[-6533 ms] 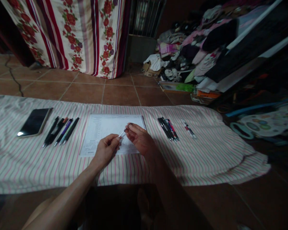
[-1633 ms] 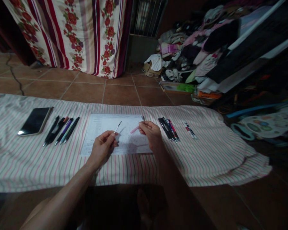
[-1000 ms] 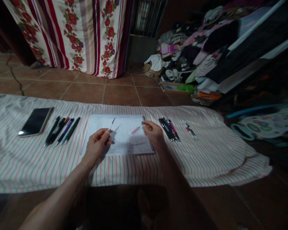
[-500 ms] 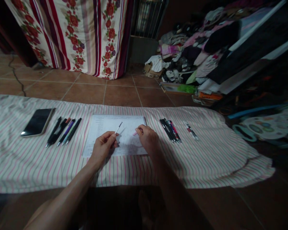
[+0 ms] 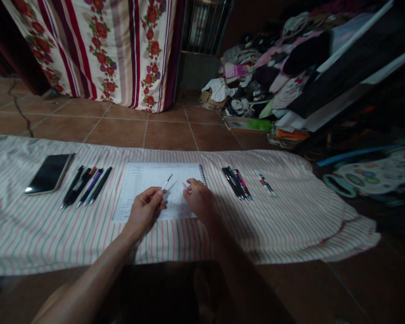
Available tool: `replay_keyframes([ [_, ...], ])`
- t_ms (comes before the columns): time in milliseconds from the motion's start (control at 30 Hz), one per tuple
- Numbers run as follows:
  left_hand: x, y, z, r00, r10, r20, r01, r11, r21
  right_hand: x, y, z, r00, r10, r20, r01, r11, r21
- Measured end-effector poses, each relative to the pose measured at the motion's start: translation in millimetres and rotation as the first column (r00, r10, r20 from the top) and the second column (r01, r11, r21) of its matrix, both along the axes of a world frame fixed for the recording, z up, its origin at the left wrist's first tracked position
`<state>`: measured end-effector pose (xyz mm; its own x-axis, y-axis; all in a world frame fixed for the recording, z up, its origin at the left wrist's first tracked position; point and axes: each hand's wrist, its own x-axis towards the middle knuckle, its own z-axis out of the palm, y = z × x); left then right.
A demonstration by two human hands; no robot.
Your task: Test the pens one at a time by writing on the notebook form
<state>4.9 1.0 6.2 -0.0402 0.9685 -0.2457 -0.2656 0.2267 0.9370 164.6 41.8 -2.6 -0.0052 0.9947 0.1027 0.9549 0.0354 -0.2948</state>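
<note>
Over the spiral notebook (image 5: 155,171), my left hand (image 5: 146,202) is closed in a pinch on a thin white stick with a dark tip (image 5: 167,182), slanting up to the right. It resembles a pen part, but its kind is unclear. My right hand (image 5: 200,198) is also above the page, a short way to the right, with fingers curled round a small pale pink piece (image 5: 185,186), mostly hidden. Left of the notebook lies a row of several pens (image 5: 86,186). To the right is another group of pens (image 5: 236,183), and beyond it a white, black and red pen (image 5: 265,182).
A dark-screened phone (image 5: 49,173) lies at the left on the striped cloth (image 5: 290,216). Behind it are a tiled floor (image 5: 168,132) and a flowered curtain (image 5: 121,54). A heap of clothes (image 5: 256,76) fills the back right.
My right hand has moved slightly left, toward the white stick, with its fingers a little less closed. My left hand stays almost in place. The whole view has shifted slightly.
</note>
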Motion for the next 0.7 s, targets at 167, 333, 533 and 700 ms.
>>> replay_keyframes([
  [167,1.1,-0.4,2.1,1.000,0.002,0.015,-0.002,1.000,0.001,2.9,-0.1,-0.2,0.995,0.060,-0.084,-0.059,0.998,0.016],
  [333,2.9,-1.1,1.8,1.000,0.004,0.024,-0.003,1.000,-0.011,5.7,10.4,6.0,0.615,-0.166,-0.771,0.103,0.986,-0.131],
  [533,6.9,-0.6,-9.1,0.999,-0.032,0.027,0.032,0.999,0.003,3.2,13.0,20.4,0.006,-0.195,-0.981,0.123,0.973,-0.193],
  [700,7.8,-1.1,-11.9,0.995,-0.081,-0.055,0.082,0.997,0.017,3.4,10.6,27.7,0.010,-0.145,-0.989,0.127,0.982,-0.142],
])
